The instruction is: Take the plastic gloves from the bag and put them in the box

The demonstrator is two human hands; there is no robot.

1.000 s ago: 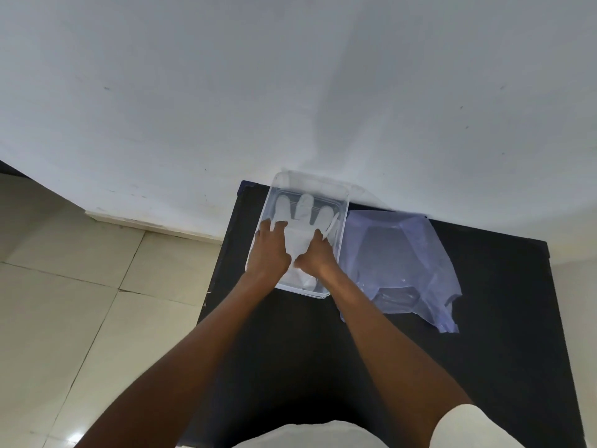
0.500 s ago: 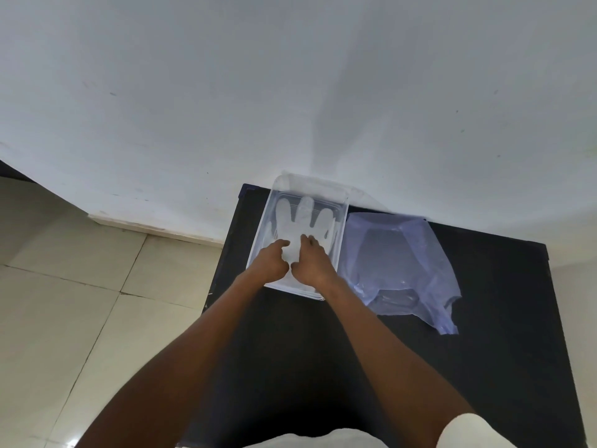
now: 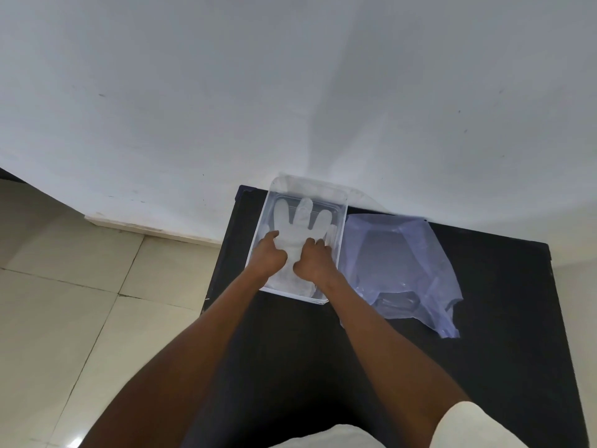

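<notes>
Head view of a black table (image 3: 484, 318) set against a white wall (image 3: 290, 92), tiled floor (image 3: 64, 318) to the left. The plastic gloves (image 3: 298, 227) lie flat inside the clear box (image 3: 343, 221) at the table's far left corner, finger shapes pointing toward the wall. Both hands rest inside the box on the gloves' cuff half: the left hand (image 3: 269, 258) loosely curled with its forefinger extended onto the plastic, the right hand (image 3: 315, 261) with fingers bent and pressing down; neither appears to grip anything. The bluish bag (image 3: 400, 270) lies slack just right of the box; whether any gloves remain in it cannot be told. Judged from this, the transfer is largely done, with only smoothing or withdrawal left. The box's left wall runs close to the table's left edge; open tabletop lies near and right.
</notes>
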